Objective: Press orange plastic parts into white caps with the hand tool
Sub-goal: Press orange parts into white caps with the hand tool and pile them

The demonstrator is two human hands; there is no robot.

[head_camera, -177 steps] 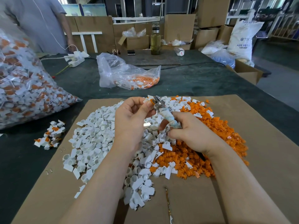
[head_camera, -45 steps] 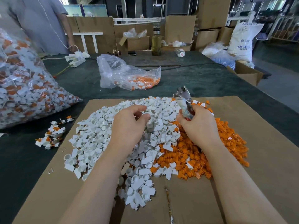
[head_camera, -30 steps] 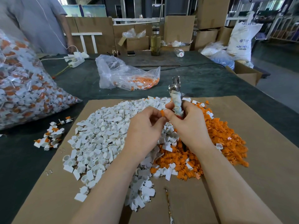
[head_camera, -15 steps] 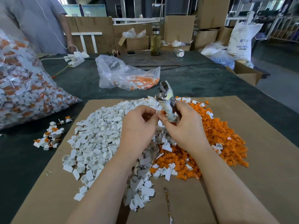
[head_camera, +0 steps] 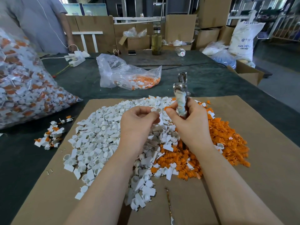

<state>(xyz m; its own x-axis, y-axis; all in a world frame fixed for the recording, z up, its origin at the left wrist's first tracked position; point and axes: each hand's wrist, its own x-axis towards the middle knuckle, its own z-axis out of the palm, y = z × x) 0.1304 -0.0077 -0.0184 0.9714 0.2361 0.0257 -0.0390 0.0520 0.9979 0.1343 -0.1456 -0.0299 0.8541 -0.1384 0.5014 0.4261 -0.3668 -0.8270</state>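
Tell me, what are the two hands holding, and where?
Left hand pinches a white cap by its edge. Right hand grips the hand tool by its wrapped handle.

Daylight comes in from the top of the frame, bright and even, so my forearms throw only soft shadows. The clear bag [head_camera: 125, 75] glints. Edges bow with wide-angle distortion; the far background is slightly soft.

Left hand [head_camera: 138, 120] pinches a white cap [head_camera: 157, 110]; right hand [head_camera: 190, 120] grips the upright hand tool [head_camera: 181, 95] and an orange part [head_camera: 168, 108] above the piles.
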